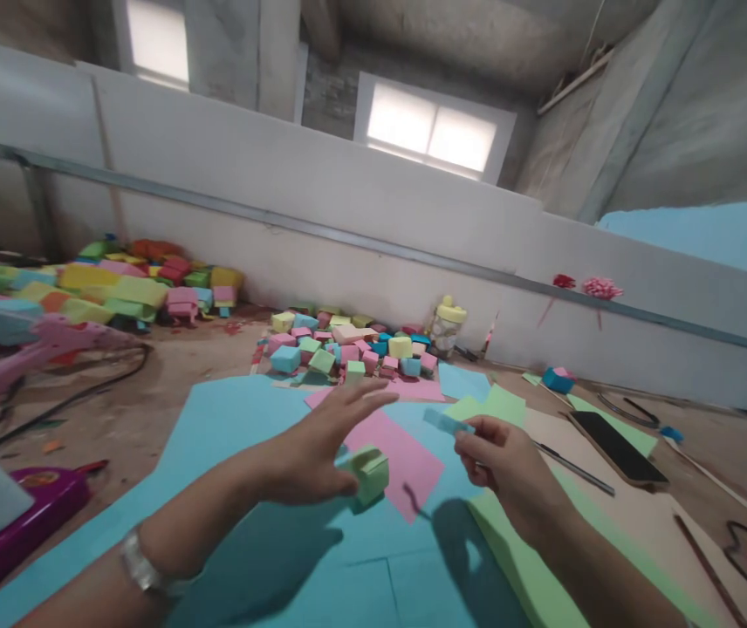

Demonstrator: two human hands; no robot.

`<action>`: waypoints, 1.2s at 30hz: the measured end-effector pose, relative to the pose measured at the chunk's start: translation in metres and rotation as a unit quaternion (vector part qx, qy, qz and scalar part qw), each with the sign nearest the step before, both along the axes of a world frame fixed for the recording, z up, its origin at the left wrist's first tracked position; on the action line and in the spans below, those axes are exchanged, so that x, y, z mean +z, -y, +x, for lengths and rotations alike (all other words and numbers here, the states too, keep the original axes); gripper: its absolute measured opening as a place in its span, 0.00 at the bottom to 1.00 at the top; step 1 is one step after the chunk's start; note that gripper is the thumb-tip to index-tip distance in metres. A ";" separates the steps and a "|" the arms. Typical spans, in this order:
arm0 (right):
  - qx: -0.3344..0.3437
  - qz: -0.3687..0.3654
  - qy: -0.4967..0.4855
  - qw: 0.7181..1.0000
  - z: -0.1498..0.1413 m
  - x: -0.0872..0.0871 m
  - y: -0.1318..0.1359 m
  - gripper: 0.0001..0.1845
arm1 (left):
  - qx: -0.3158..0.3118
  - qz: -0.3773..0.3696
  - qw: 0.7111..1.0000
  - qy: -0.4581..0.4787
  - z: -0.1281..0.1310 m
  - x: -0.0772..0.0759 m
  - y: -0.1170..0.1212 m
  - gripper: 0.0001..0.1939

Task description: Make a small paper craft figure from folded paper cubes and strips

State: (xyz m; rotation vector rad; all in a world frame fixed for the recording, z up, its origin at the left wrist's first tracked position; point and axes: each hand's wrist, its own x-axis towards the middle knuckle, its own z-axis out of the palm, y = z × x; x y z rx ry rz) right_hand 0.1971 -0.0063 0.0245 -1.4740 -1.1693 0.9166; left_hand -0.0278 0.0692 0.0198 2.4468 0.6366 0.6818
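Observation:
My left hand hovers over blue paper with its fingers spread, the thumb beside a small light-green folded paper box. Whether the thumb touches that box I cannot tell. My right hand pinches a narrow light-blue paper strip between thumb and fingers, its free end pointing left. Under both hands lies a large blue paper sheet, with a pink paper square on it. Light-green sheets lie just behind my right hand.
Several small coloured paper boxes are piled at the back, beside a yellow-lidded bottle. A pink glue gun with a cord is at left, above a purple device. To the right lie a phone and a pen.

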 end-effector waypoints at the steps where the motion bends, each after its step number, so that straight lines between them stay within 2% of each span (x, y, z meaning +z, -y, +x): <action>1: -0.012 0.009 0.016 1.000 -0.004 -0.007 0.000 0.08 | -0.016 -0.024 0.999 -0.020 -0.001 -0.005 -0.003 0.45; 3: -0.030 0.030 0.054 0.998 -0.012 -0.020 0.002 0.07 | -0.026 -0.068 0.997 -0.032 0.002 -0.015 -0.004 0.41; 6: -0.047 0.083 0.118 0.988 -0.018 -0.033 0.006 0.06 | 0.013 -0.097 0.995 -0.007 0.015 -0.024 0.002 0.31; 10: -0.055 0.168 0.190 0.966 -0.015 -0.034 0.012 0.04 | 0.069 -0.138 0.987 0.035 0.033 -0.017 0.018 0.21; 13: -0.051 0.219 0.224 0.948 -0.012 -0.031 0.017 0.01 | 0.083 -0.218 0.968 0.091 0.043 -0.011 0.031 0.16; 16: -0.046 0.299 0.274 0.913 -0.014 -0.030 0.021 0.04 | 0.080 -0.298 0.941 0.140 0.049 -0.008 0.040 0.17; 19: -0.027 0.382 0.331 0.862 -0.016 -0.031 0.024 0.08 | 0.086 -0.304 0.937 0.150 0.051 -0.006 0.043 0.17; 21: -0.012 0.416 0.349 0.840 -0.017 -0.033 0.025 0.11 | 0.092 -0.300 0.937 0.155 0.051 -0.006 0.044 0.16; 27: -0.013 0.446 0.385 0.808 -0.018 -0.037 0.023 0.14 | 0.098 -0.278 0.939 0.177 0.052 -0.006 0.045 0.16; 32: -0.074 0.444 0.409 0.794 -0.013 -0.020 0.028 0.11 | 0.130 -0.243 0.939 0.207 0.050 -0.012 0.044 0.17; 36: -0.101 0.433 0.423 0.789 -0.007 -0.008 0.031 0.09 | 0.099 -0.297 0.913 0.260 0.050 -0.015 0.043 0.16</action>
